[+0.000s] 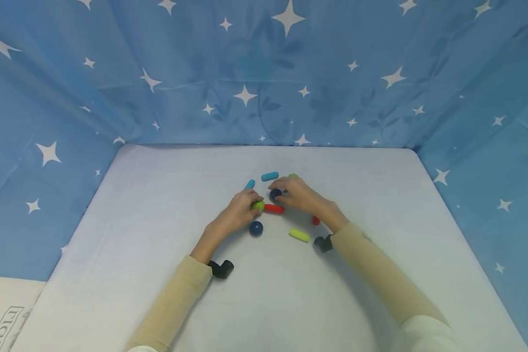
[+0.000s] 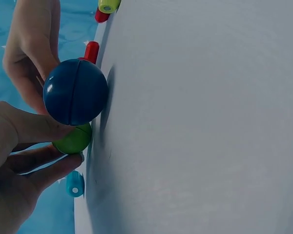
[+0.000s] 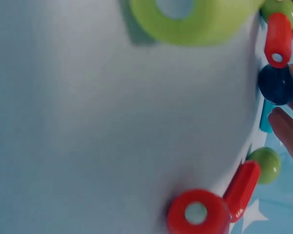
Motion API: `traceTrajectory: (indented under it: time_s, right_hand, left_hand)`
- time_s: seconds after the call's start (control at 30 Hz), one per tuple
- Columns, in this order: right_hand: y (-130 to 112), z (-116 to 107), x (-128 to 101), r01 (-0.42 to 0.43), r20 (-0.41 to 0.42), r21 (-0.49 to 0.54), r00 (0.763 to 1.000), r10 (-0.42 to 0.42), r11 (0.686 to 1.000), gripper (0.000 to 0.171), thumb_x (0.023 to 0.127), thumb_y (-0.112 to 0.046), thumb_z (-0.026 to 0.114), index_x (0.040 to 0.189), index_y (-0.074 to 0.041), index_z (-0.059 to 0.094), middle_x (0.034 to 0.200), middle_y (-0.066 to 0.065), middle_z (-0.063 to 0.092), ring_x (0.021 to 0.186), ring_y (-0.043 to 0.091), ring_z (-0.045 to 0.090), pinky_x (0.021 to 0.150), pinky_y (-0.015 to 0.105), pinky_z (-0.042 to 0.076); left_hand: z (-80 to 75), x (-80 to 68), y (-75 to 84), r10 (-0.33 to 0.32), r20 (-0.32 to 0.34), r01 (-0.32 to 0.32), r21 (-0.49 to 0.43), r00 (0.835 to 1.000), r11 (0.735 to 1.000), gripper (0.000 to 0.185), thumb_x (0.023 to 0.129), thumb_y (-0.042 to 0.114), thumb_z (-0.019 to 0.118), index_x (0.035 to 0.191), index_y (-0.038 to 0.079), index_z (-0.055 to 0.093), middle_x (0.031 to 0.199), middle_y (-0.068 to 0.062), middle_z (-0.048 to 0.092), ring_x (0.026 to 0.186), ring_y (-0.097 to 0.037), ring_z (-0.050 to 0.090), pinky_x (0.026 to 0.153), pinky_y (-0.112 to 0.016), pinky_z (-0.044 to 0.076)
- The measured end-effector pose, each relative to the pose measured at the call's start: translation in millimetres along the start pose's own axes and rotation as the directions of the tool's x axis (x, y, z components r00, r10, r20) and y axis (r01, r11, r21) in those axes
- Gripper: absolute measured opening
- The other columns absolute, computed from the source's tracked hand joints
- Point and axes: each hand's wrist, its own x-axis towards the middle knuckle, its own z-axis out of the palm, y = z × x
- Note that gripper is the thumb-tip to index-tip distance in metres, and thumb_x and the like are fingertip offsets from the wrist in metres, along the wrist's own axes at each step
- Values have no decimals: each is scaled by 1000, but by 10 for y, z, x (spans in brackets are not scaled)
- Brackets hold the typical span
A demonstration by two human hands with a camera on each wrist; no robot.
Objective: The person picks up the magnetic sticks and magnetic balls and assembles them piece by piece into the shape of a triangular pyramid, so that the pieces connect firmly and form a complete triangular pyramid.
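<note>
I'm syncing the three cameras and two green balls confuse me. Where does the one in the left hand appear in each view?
Head: the green ball is near the centre, in the left hand.
Left wrist: the green ball is left of centre, partly behind the nearer blue ball.
Right wrist: the green ball is in the top right corner.
Shared landmark: the red stick beside it, partly hidden in the left wrist view.

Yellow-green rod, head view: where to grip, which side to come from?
Pinch the yellow-green rod across its middle, coming from above and the near side. It lies flat on the table with both long sides free, so thumb and finger should close easily across its narrow width. I'd avoid its right end: the black wrist camera sits close there.
</note>
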Motion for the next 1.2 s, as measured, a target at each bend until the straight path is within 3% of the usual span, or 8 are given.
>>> traceTrajectory:
  time_s: [0.17,0.5,0.77,1.2]
  right_hand:
    - [6,16,-29,-25,21,33,999,24,999,31,92,-3,74,122,1,71,123,14,73,120,30,66,106,44,52]
    - [-17,-72,-173,-132,45,25,990,131,991,33,92,-4,75,124,-1,71,123,12,72,120,29,65,105,44,53]
    - [-3,-81,-339,-120,15,25,993,120,992,32,90,-1,76,122,0,71,122,15,73,119,31,67,104,45,54]
    - [-49,-75,-472,-157,56,48,986,155,986,35,92,-3,75,126,2,69,121,16,72,111,29,70,99,44,57]
  left_hand:
    - [48,15,10,17,-12,-17,-6,1000,1000,37,91,2,75,126,-8,66,119,-16,66,106,-25,66,93,-34,57]
    - [43,35,-1,-24,-16,24,2,1000,1000,37,92,4,75,127,-6,67,122,-15,66,109,-26,65,95,-35,57]
    - [58,52,-20,-34,-14,34,-6,999,999,37,92,4,74,127,-7,67,120,-16,66,107,-26,64,94,-36,57]
    - [33,35,-30,-27,-19,27,-20,999,999,38,90,3,76,125,-9,67,119,-17,66,107,-27,66,94,-35,58]
